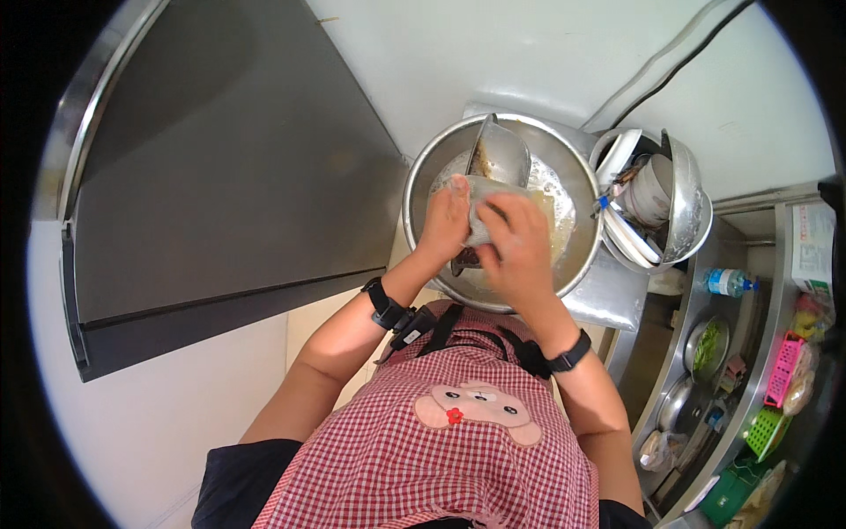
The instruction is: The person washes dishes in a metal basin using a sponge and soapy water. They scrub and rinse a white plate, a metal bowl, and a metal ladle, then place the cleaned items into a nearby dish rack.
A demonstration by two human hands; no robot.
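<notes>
A wide stainless steel basin (587,264) holds foamy water, and a metal pan (505,155) with brown stains leans in it. Above the water, over the pan's near part, my left hand (449,221) grips a greyish cloth (481,225) with the thumb up. My right hand (519,244), slightly blurred, is against the right side of the same cloth with bent fingers. Part of the pan is hidden behind the cloth and both hands. What lies under the foam cannot be made out.
Stacked dishes and a metal bowl (687,198) stand right of the basin. Beyond them, a metal shelf (780,264) carries a plastic bottle (726,282), a bowl of greens (707,347) and a pink basket (784,369). A large dark panel (244,165) rises at the left.
</notes>
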